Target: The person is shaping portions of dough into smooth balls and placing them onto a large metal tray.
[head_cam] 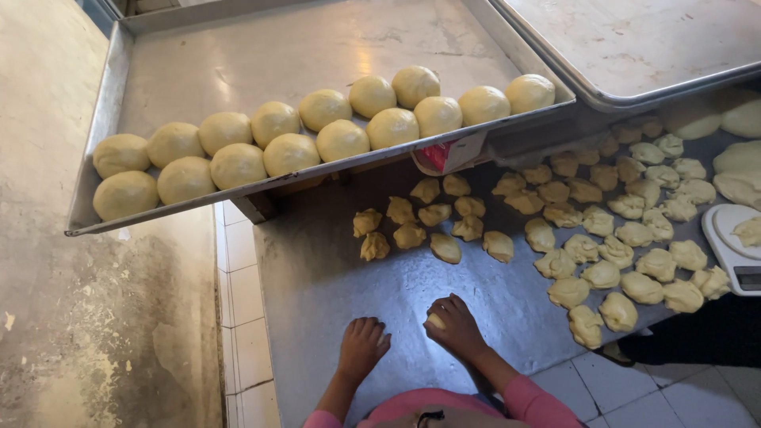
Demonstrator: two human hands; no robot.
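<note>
dough piece (435, 321) under cupped right hand (454, 326) on steel table (333, 269). left hand (362, 345) curled, palm down; can't tell if holding dough. rolled balls (341, 139) on tray (107, 111).

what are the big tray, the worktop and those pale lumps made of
The big tray looks like bare sheet metal, perhaps aluminium: dull grey, scuffed, with soft glare. The worktop seems stainless steel: smooth, bluish grey, faintly reflective. The pale lumps look like raw dough: matte, yellowish, torn and uneven; the balls on the tray are smooth and rounded. The right hand cups one piece.
</note>
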